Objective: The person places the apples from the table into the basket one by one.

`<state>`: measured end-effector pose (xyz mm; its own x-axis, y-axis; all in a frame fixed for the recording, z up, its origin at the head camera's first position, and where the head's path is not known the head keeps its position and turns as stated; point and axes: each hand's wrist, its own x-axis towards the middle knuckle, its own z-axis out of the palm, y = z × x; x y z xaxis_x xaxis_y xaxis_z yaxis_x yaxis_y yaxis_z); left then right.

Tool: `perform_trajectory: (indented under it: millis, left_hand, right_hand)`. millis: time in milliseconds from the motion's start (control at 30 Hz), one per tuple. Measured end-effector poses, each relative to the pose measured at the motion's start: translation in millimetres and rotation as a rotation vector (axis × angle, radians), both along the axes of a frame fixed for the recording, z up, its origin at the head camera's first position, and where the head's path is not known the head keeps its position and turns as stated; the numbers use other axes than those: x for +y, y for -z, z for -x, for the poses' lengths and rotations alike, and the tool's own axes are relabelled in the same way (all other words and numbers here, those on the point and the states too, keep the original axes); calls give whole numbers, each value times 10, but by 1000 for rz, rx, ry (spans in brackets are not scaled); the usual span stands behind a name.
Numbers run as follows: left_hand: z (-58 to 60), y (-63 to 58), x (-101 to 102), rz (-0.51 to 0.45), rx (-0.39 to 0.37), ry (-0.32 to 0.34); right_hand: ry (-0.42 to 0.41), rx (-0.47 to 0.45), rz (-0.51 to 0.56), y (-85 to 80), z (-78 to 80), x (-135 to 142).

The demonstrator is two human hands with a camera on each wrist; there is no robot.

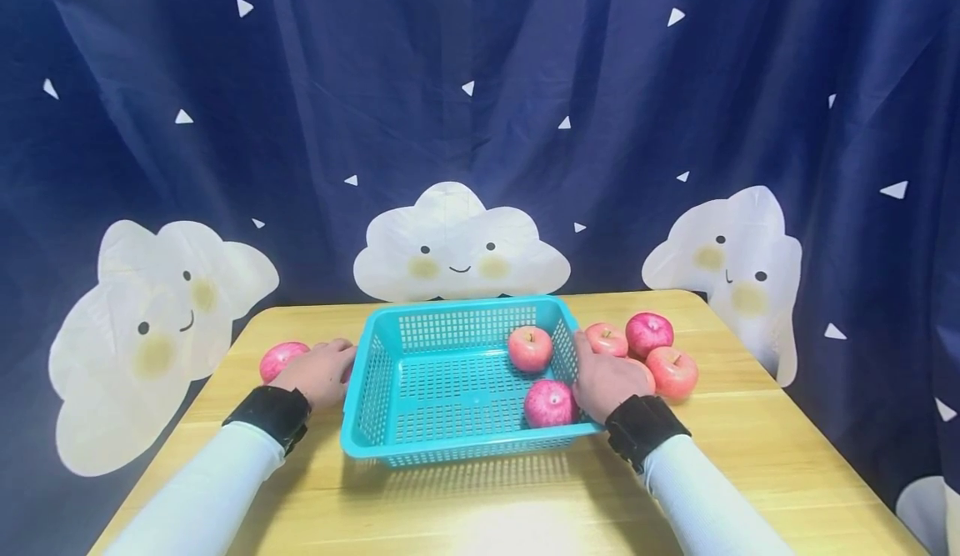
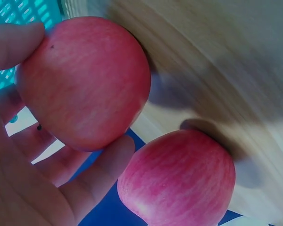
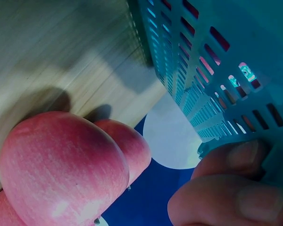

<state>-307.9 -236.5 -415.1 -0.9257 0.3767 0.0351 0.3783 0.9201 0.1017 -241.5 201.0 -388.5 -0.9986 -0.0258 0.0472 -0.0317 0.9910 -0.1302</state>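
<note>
A turquoise slotted plastic basket (image 1: 450, 443) stands mid-table, with one apple (image 1: 530, 349) and a darker pink apple (image 1: 551, 404) inside at its right end. My left hand (image 1: 318, 373) is by the basket's left side. In the left wrist view its fingers and thumb hold a red apple (image 2: 85, 84), which the hand hides in the head view. Just beyond that hand lies another pink apple (image 1: 282, 360). At the opposite end, my right hand (image 1: 609, 383) grips the basket's right rim, its curled fingertips (image 3: 228, 200) showing against the outside of the wall.
Several apples cluster to the right of the basket, among them a dark pink one (image 1: 649, 333) and a paler one (image 1: 672, 373), close beside my right hand. The wooden table (image 1: 757, 448) backs onto a blue curtain (image 1: 480, 122) with cloud prints.
</note>
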Motion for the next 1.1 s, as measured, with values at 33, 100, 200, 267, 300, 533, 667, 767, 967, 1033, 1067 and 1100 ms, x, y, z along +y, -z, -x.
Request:
perform_trajectory:
  millis: [33,100,200,267,300,533,667,767,967,1033,1067,1100]
  left_hand:
    - [-13,-2,-4,-2,0,1]
    - [-39,-3,-11,-6,-1,-1]
    - [-58,-6,-19,0,-3,-1]
    - [-66,-1,-32,9,3,-1]
    - [-75,-8,-34,13,7,3]
    - [-160,-132,-41,-9,45,52]
    - [-199,-213,-50,-19,59,69]
    - [-218,-262,-57,-11,71,83]
    - [-235,-336,-82,28,100,81]
    - [-236,-359,-96,31,117,82]
    - [-237,-376,-100,23,122,92]
    - [-238,-395,-105,16,130,102]
  right_hand:
    - [0,-1,0,0,1,-1]
    - [1,-9,1,0,1,-3]
    - [-5,-6,4,0,-1,2]
    - [-6,-7,3,0,-5,2]
    - [-5,-6,3,1,-4,2]
    - [-2,-6,15,25,10,19]
    - [3,-12,18,22,6,21]
    - [8,-19,17,9,-5,18]
    - [8,-24,10,-1,-19,17]
    - [9,-28,11,-2,-15,14]
    - [10,-31,9,-1,-14,14]
    - [10,-33,10,-2,-13,15]
